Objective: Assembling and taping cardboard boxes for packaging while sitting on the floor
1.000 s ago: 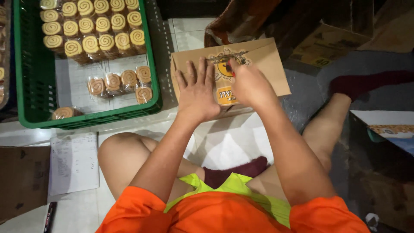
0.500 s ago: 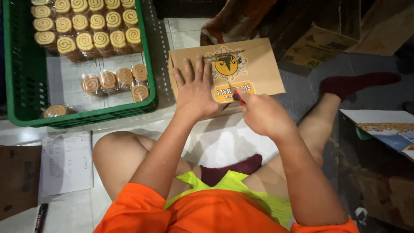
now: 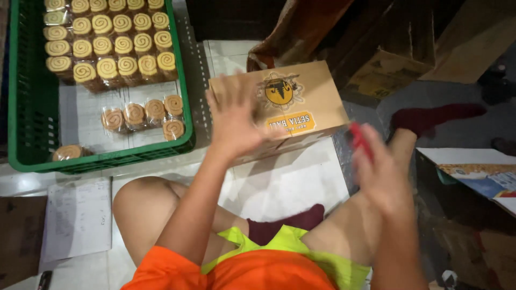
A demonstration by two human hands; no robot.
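Left hand [image 3: 235, 121] flat, fingers spread, palm pressed on top of the brown cardboard box [image 3: 312, 94], grasping nothing. Right hand [image 3: 381, 180] blurred, off the box to its right, closed around a small red object [image 3: 359, 138]; can't tell what it is. Box sits tilted on the white tiled floor [image 3: 290, 185] in front of the person's crossed legs, yellow-black emblem on top. Left of box: green plastic crate [image 3: 185, 107] with wrapped swirl-pattern rolls [image 3: 115, 45] in rows. Paper sheet [image 3: 78, 217] lies by the left knee.
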